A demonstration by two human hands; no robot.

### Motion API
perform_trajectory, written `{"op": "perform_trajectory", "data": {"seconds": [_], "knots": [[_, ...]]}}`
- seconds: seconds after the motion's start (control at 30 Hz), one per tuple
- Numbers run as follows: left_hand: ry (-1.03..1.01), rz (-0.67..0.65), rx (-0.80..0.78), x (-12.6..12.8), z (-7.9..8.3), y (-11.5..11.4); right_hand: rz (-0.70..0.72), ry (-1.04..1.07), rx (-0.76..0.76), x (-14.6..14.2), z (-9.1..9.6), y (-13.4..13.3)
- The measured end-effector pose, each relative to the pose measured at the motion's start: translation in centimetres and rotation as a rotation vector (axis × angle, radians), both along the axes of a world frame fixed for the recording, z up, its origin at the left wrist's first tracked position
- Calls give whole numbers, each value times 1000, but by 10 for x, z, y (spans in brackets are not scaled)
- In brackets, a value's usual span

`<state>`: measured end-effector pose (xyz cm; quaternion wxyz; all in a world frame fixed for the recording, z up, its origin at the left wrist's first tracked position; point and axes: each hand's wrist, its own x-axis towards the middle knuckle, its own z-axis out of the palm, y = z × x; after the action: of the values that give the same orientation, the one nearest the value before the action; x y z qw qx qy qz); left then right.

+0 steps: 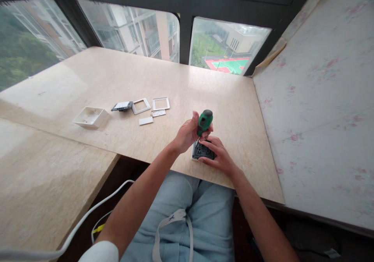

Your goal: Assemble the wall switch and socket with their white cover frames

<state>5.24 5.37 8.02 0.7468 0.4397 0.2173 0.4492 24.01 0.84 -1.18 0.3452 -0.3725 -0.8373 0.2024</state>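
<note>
Green and black, that's the screwdriver (205, 122), standing handle-up and slightly tilted in the left hand (187, 134), fingers wrapped around its grip, thumb up along the side! Its shaft runs down to the left part of the dark module (203, 152), though whether the tip sits in a screw is too small to tell. And look at the right hand (219, 154): fingers over the far edge, thumb along the near one, grasping that module from its right side, with a white edge peeping out beneath. It all happens close to the near edge of the pale stone-patterned tabletop (233, 102), right above the light-blue trousers (163, 215). Over to the left, well apart from the hands, there's quite a line-up: an open white box (101, 118), then a second module (122, 106), grey with a white face, touching or nearly touching a white frame (134, 108) set askew. Just beside that lies another white frame (167, 103), with a white slotted strip (158, 113) at its near side and a plain white strip (146, 121) nearer still.
</note>
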Motion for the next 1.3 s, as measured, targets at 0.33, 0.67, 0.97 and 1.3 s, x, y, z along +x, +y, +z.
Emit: {"op": "perform_trajectory", "data": {"seconds": [0.33, 0.67, 0.97, 1.3], "knots": [[-52, 54, 126, 5, -1, -2, 7, 9, -10, 0, 1, -1], [17, 14, 118, -3, 6, -2, 9, 14, 4, -1, 3, -1], [-150, -21, 106, 3, 2, -1, 4, 18, 2, 0, 1, -1], [-13, 51, 124, -2, 4, -4, -4, 14, 11, -1, 3, -2]]}}
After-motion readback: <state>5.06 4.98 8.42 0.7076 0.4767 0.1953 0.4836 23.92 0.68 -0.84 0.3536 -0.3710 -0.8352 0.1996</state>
